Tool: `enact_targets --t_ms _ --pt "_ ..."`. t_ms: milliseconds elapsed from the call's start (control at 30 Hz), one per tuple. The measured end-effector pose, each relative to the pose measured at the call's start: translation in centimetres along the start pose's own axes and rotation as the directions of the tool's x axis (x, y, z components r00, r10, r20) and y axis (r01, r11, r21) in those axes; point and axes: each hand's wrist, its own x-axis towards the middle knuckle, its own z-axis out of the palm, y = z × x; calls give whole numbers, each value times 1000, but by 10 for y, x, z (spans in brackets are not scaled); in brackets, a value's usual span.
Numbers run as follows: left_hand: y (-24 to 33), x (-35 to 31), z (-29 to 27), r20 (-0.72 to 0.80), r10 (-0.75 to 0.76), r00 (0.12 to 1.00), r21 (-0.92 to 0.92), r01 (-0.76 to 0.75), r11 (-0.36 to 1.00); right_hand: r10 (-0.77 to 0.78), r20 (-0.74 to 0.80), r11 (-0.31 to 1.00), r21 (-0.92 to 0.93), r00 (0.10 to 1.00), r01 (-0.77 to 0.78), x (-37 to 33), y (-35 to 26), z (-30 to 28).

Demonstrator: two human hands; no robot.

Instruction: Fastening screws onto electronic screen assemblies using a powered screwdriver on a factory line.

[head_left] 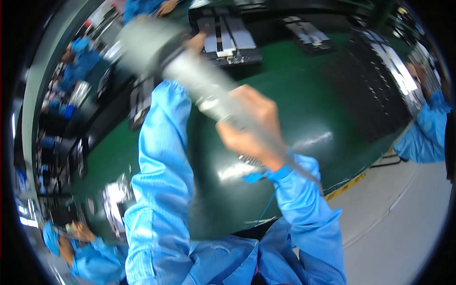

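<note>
My right hand (254,123) wraps round the pale tubular body of a blurred handheld tool (199,83). This tool has a large grey rounded end (152,42), a dark band and a shiny collar. From behind my hand, a grey tail like a hose or cable trails along my right forearm. My left arm stretches forward, and my left hand (196,42) is mostly hidden behind the tool. Its visible fingers are at the left edge of a flat black-framed assembly (237,33) with silvery panels; its grip is not clear.
Beneath my arms lies a green tabletop (294,95). Similar flat assemblies stand at the far right (306,33) and left (141,97). A dark slotted panel (365,85) covers the right side. Co-workers in blue sit at the right (422,137) and lower left (95,256).
</note>
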Motion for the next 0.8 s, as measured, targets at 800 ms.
enact_targets --t_ms 800 --pt "-45 -326 -345 -68 465 883 888 -159 432 230 -6 961 158 973 -226 -21 -14 18"
